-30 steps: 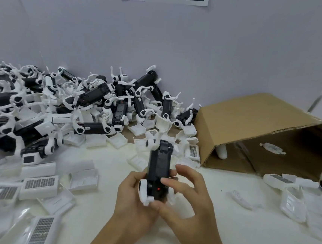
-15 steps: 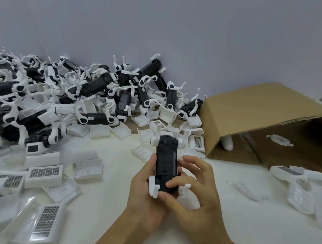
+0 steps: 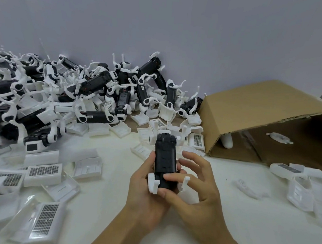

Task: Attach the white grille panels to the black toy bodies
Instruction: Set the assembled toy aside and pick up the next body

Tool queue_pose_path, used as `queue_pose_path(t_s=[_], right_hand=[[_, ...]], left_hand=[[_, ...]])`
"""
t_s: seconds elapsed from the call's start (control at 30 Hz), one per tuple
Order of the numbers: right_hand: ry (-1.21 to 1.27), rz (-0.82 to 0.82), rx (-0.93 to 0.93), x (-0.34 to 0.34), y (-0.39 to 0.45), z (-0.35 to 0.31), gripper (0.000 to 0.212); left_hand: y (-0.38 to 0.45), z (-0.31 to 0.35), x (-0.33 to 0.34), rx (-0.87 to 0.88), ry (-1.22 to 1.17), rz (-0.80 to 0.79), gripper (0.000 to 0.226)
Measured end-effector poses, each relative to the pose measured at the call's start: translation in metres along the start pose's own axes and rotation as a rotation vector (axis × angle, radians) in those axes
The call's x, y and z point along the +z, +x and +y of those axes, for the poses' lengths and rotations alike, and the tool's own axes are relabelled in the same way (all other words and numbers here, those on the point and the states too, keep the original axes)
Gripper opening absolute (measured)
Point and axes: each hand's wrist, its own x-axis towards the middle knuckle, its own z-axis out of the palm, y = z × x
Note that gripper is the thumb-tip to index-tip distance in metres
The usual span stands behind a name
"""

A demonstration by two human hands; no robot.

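Your left hand (image 3: pixel 146 192) cups a black toy body (image 3: pixel 165 161) from below and the side, holding it above the counter (image 3: pixel 109 214) with its length pointing away from you; your right hand (image 3: pixel 195 191) grips its near end, forefinger across the black casing, the other fingers spread; loose white grille panels (image 3: pixel 44 171) lie scattered on the counter to your left; a heap of toy bodies (image 3: pixel 93 88) sits against the wall; a cardboard box (image 3: pixel 263 119) lies on its side to the right.
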Motion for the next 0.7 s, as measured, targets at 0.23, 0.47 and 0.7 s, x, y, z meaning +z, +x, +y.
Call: queue_pose_path(t_s=[0.23,0.47,0.7], right_hand=[[0.039,-0.024,0.046,-0.001,-0.001,0.000,0.019],[-0.026,-0.003,0.099,0.000,-0.001,-0.004,0.018],[-0.023,0.011,0.421,-0.010,0.020,0.002,0.031]], left_hand=[[0.001,0.000,-0.003,0.005,0.005,-0.034,0.052],[0.007,0.004,-0.008,0.044,-0.041,-0.044,0.058],[0.010,0.024,-0.019,0.239,0.020,-0.025,0.043]])
